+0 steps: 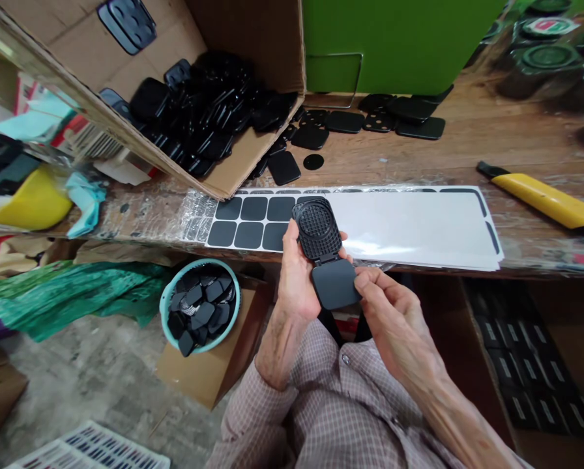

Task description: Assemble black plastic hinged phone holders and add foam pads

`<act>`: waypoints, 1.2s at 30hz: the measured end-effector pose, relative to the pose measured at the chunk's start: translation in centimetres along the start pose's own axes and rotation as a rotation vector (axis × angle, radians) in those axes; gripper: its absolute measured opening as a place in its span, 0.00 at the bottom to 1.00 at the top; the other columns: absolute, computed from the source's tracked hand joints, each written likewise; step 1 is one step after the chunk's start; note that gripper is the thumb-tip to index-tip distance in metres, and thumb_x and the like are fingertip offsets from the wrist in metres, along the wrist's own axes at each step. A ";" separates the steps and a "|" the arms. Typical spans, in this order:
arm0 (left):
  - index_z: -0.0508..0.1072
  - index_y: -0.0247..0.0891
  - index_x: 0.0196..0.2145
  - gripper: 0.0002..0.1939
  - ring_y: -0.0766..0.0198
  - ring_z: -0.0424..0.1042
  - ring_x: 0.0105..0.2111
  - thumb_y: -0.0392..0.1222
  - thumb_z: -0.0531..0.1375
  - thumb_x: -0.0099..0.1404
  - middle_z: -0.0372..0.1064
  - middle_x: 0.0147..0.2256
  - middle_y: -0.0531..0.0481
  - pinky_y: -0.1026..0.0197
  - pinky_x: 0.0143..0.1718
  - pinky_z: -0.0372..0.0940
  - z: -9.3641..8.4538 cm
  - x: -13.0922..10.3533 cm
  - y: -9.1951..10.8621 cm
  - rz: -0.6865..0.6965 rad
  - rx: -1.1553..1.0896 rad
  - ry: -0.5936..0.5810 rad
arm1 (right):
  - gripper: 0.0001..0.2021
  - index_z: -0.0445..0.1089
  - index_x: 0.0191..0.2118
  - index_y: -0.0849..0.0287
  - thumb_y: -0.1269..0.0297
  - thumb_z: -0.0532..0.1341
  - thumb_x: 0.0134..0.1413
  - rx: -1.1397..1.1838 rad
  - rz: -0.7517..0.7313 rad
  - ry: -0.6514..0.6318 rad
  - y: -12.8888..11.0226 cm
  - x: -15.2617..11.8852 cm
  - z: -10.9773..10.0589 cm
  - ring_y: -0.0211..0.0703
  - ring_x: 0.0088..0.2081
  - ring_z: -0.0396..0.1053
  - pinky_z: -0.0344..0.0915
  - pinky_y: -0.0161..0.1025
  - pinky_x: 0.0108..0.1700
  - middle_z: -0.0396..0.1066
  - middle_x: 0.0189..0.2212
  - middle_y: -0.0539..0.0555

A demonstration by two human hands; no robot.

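My left hand (294, 280) is wrapped from below around a black hinged plastic case (320, 228), which lies unfolded. Its far half has a grid with a round ring. A smooth dark grey rounded square (335, 286), matching the stickers on the sheet, covers the near half. My right hand (382, 293) pinches the right edge of that square; whether the fingers also grip the case beneath is hidden. Just past my hands, on the bench, lies a sheet of dark grey square stickers (249, 221), partly under white backing sheets (419, 225).
A cardboard box (243, 170) of black plastic pieces lies on its side at the back left. Loose black pieces (345, 122) lie beside a green panel (384, 39). A yellow-handled cutter (546, 198) is at right. Below left stands a light blue basket (163, 306) holding pieces.
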State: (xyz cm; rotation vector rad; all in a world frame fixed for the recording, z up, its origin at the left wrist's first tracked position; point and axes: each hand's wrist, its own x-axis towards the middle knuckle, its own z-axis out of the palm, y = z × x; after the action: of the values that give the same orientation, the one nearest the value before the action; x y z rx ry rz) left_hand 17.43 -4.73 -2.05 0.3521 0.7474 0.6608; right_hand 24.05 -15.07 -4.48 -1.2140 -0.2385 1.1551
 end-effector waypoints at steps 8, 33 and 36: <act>0.74 0.34 0.32 0.29 0.60 0.74 0.28 0.61 0.46 0.68 0.74 0.29 0.43 0.57 0.33 0.70 0.1 -0.1 0.1 -0.008 -0.034 0.018 | 0.12 0.69 0.31 0.57 0.53 0.65 0.53 -0.048 0.025 0.024 0.1 0.1 -0.2 0.42 0.35 0.65 0.63 0.38 0.39 0.65 0.25 0.49; 0.75 0.33 0.33 0.31 0.60 0.71 0.26 0.63 0.46 0.67 0.71 0.26 0.44 0.57 0.32 0.68 -0.2 0.2 0.3 -0.056 -0.057 -0.015 | 0.10 0.65 0.28 0.57 0.58 0.63 0.54 -0.250 -0.147 0.071 0.2 0.3 0.1 0.40 0.36 0.62 0.59 0.36 0.40 0.67 0.35 0.51; 0.75 0.33 0.30 0.33 0.60 0.71 0.26 0.65 0.45 0.66 0.69 0.23 0.45 0.57 0.32 0.68 -0.1 0.0 0.3 -0.052 -0.031 -0.038 | 0.11 0.65 0.27 0.57 0.57 0.63 0.53 -0.274 -0.175 0.089 0.0 0.2 0.3 0.39 0.34 0.61 0.60 0.36 0.37 0.65 0.32 0.50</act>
State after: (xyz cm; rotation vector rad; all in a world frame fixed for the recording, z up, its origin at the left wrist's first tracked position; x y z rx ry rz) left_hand 17.24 -4.52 -2.01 0.3149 0.7070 0.6151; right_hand 23.89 -14.71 -4.44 -1.4506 -0.4384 0.9343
